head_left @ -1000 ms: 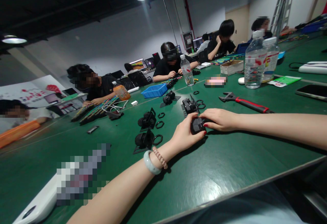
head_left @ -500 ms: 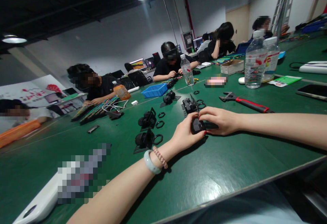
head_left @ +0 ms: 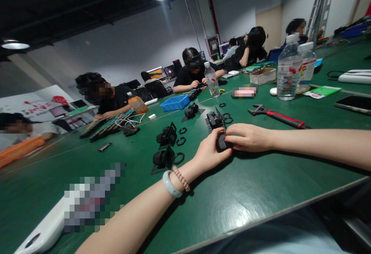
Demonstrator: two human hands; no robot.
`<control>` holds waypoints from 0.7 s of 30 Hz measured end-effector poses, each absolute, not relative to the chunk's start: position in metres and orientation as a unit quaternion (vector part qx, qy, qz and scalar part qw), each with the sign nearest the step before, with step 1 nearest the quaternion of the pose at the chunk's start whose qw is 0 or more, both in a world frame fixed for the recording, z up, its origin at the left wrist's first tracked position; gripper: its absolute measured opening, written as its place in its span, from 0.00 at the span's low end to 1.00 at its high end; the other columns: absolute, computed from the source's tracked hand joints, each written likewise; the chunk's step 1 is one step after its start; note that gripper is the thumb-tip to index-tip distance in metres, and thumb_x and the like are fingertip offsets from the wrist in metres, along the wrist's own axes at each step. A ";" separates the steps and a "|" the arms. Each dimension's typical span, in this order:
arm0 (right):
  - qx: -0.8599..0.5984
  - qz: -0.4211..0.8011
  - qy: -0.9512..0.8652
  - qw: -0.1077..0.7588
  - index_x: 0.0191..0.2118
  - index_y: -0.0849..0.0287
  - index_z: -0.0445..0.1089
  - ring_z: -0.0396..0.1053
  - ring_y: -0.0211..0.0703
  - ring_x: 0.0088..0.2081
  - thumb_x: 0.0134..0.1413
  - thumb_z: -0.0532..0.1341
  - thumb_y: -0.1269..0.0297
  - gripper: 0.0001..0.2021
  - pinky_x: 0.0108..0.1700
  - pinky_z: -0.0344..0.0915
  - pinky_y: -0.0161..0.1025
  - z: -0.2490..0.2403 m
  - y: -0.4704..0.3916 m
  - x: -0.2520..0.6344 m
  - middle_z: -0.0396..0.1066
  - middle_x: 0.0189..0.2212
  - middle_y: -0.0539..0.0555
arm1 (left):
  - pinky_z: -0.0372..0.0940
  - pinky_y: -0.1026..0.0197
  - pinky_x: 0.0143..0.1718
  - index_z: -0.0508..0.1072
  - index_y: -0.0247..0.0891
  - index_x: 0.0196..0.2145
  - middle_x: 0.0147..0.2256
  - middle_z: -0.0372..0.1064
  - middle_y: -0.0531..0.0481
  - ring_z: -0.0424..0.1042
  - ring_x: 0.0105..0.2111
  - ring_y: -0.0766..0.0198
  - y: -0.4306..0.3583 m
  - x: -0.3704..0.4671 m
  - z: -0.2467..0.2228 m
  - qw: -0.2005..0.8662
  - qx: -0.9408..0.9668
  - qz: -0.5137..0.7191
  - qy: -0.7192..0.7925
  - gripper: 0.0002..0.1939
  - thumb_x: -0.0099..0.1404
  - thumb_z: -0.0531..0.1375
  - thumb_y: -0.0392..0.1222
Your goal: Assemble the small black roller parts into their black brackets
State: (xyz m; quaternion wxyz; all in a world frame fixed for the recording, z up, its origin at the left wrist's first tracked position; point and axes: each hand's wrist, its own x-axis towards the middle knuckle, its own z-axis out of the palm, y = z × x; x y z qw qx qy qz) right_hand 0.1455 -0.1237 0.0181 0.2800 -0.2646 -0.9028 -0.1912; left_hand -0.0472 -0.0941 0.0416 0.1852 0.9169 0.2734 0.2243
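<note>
The black part point(head_left: 222, 143) is over the tabletop point(head_left: 261, 186), held between thumb and fingers of the left grip point(head_left: 209, 146); the right grip point(head_left: 249, 137) touches its side (whether it pinches, one cannot tell). If both press unevenly, it may slip and knock the black assembly point(head_left: 215, 119) just behind.
</note>
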 end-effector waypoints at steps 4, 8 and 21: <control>-0.269 -0.165 -0.903 0.292 0.44 0.64 0.63 0.62 0.47 0.43 0.49 0.55 0.68 0.14 0.44 0.63 0.45 0.015 -0.123 0.147 0.63 0.43 0.63 | 0.61 0.57 0.46 0.56 0.40 0.50 0.47 0.63 0.47 0.65 0.44 0.58 -0.094 -0.047 0.042 0.180 0.919 0.223 0.270 0.28 0.52 0.60 0.44; -0.282 -0.143 -0.902 0.295 0.46 0.65 0.61 0.61 0.47 0.45 0.48 0.57 0.68 0.17 0.45 0.63 0.44 0.015 -0.123 0.148 0.62 0.44 0.63 | 0.61 0.57 0.45 0.56 0.40 0.50 0.46 0.63 0.47 0.66 0.44 0.58 -0.095 -0.047 0.042 0.179 0.920 0.223 0.269 0.28 0.52 0.60 0.44; -0.305 -0.100 -0.896 0.306 0.49 0.63 0.58 0.61 0.48 0.46 0.49 0.58 0.65 0.21 0.46 0.63 0.44 0.014 -0.124 0.148 0.61 0.45 0.63 | 0.62 0.57 0.45 0.56 0.40 0.50 0.47 0.63 0.46 0.66 0.44 0.58 -0.094 -0.047 0.042 0.178 0.921 0.219 0.269 0.28 0.53 0.60 0.45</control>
